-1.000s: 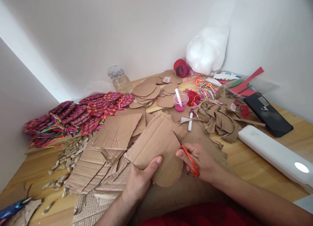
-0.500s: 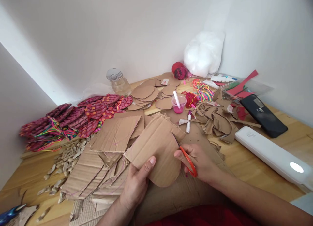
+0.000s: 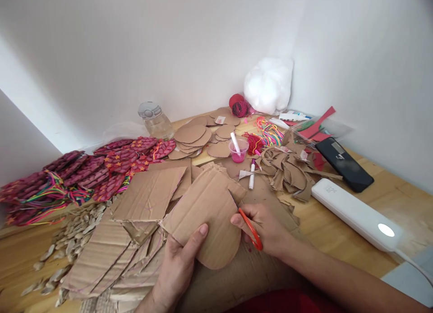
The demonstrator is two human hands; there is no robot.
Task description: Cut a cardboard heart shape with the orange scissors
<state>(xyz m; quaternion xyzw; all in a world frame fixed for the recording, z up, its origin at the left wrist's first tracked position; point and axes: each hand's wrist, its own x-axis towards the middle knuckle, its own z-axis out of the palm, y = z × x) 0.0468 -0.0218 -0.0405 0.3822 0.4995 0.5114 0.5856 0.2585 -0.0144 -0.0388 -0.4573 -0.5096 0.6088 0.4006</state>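
Observation:
My left hand (image 3: 179,263) grips the near edge of a brown cardboard piece (image 3: 206,209) with a rounded lower edge, thumb on top. My right hand (image 3: 264,227) is closed in the orange handles of a pair of scissors (image 3: 250,228). The blades reach into the right edge of the cardboard, mostly hidden behind it. Both hands hover just above a heap of cardboard sheets (image 3: 142,200) on the wooden table (image 3: 341,232).
Cut cardboard discs (image 3: 191,135) lie at the back beside a clear jar (image 3: 154,119). A pink cup (image 3: 238,150), a marker (image 3: 252,180), cardboard scraps (image 3: 291,171), coloured cords (image 3: 269,130), a black phone (image 3: 343,162) and a white lamp bar (image 3: 355,211) sit to the right. Patterned red fabric pieces (image 3: 84,168) fill the left.
The camera has turned right, so everything has drifted left in the picture. The hands keep their grip and the scissors have worked a little further along the cardboard's right edge.

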